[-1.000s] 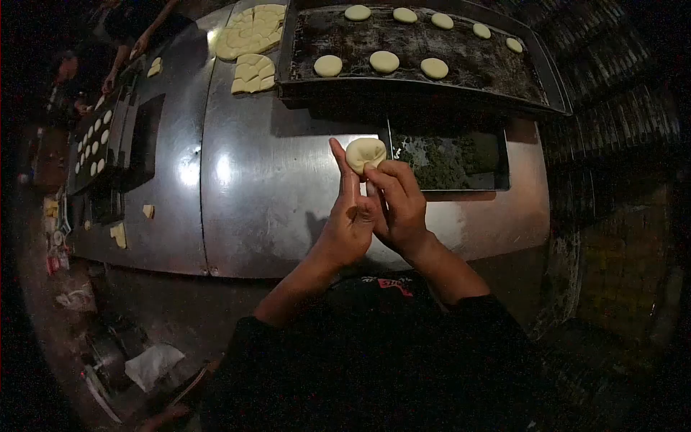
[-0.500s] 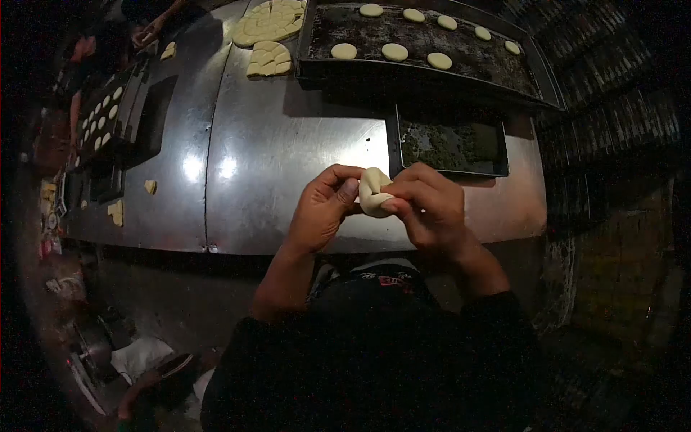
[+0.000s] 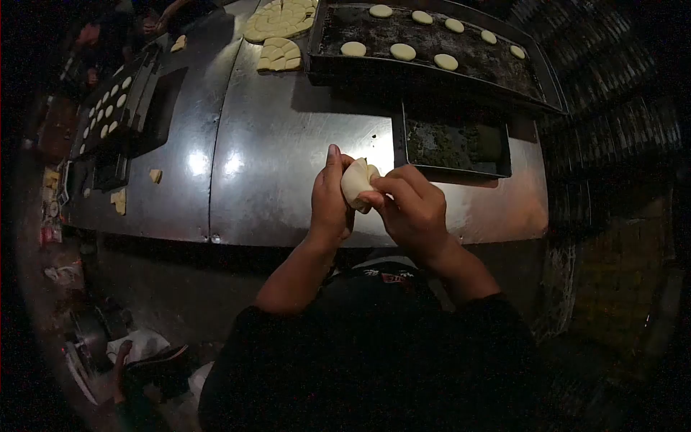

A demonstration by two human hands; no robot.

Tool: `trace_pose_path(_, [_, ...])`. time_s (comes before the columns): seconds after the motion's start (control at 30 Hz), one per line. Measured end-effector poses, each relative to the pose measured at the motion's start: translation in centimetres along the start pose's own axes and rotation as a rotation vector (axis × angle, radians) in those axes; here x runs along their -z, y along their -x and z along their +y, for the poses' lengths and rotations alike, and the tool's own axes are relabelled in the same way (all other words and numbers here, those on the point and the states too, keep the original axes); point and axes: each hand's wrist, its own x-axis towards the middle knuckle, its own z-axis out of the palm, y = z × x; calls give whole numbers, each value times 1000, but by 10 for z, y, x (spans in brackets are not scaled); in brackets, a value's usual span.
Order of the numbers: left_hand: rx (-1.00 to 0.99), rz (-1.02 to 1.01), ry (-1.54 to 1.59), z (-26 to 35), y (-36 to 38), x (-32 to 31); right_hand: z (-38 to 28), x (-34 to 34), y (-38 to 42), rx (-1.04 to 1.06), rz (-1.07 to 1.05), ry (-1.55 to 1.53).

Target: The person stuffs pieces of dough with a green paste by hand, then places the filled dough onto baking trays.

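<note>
A pale piece of dough point(image 3: 355, 183) is held between my two hands above the near edge of the metal table point(image 3: 281, 158). My left hand point(image 3: 331, 194) cups it from the left, thumb pointing up. With thumb and fingers, my right hand point(image 3: 412, 205) pinches the folded edge on the dough's right side. Just beyond my right hand stands a small dark tray point(image 3: 508, 155) with a layer of greenish, crumbly stuff in it.
A large baking tray point(image 3: 432, 65) with several flat dough rounds point(image 3: 403, 52) stands at the back. Left of it lie cut dough slabs point(image 3: 279, 55). Another tray of rounds point(image 3: 109, 111) and dough scraps point(image 3: 155, 176) are farther left, near another person's hand point(image 3: 151, 26).
My left hand has turned from a fingertip grip to cupping the dough, which has tilted and shifted slightly left. My right hand has moved left with it, still pinching.
</note>
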Motion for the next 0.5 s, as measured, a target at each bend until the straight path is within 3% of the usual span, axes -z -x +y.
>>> trace_pose_path(0.03, [55, -121, -16, -2, -2, 4, 2, 12, -10, -98, -134, -61])
trace_pose_path(0.1, [104, -124, 0, -8, -4, 5, 6, 23, -26, -387, -302, -349])
trace_pose_path(0.2, [208, -162, 36, -11, -2, 10, 29, 16, -29, -488, -538, -518])
trace_pose_path(0.23, [260, -198, 57, -11, -3, 13, 27, 14, -29, -490, -540, -515])
trace_pose_path(0.3, [342, -220, 228, -32, -19, 26, 21, 2, -28, -211, -440, -71])
trace_pose_path(0.37, [524, 85, 386, -43, -22, 16, 11, -14, -12, -151, -411, 128])
trace_pose_path(0.4, [508, 32, 426, -61, -27, 27, 8, -23, -6, -89, -340, 177])
trace_pose_path(0.43, [512, 38, 433, -60, -26, 26, 6, -33, 1, -27, -272, 224])
trace_pose_path(0.5, [554, 10, 210, -58, -24, 25, 10, -41, 14, -115, -292, 235])
